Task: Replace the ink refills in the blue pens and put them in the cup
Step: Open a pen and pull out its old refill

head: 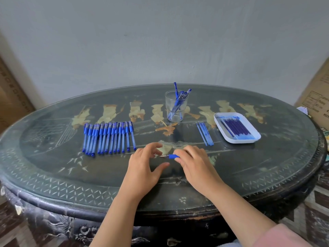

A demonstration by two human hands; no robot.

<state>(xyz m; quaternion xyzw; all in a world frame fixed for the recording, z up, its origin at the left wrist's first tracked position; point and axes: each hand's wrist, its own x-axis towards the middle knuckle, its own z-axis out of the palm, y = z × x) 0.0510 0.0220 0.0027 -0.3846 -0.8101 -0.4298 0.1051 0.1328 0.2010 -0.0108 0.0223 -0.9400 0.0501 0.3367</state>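
Right hand (194, 163) fingers (188, 151) grip pen (171, 156); left hand (144, 164) fingers spread; both inside table (89, 198) rim.

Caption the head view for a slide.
Right hand grips a blue pen, left hand open beside its tip.

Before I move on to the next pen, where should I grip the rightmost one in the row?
Probably pinch the rightmost pen by its clear barrel, on your side of the blue cap, from above and its right: that side is free, while the row crowds its left.
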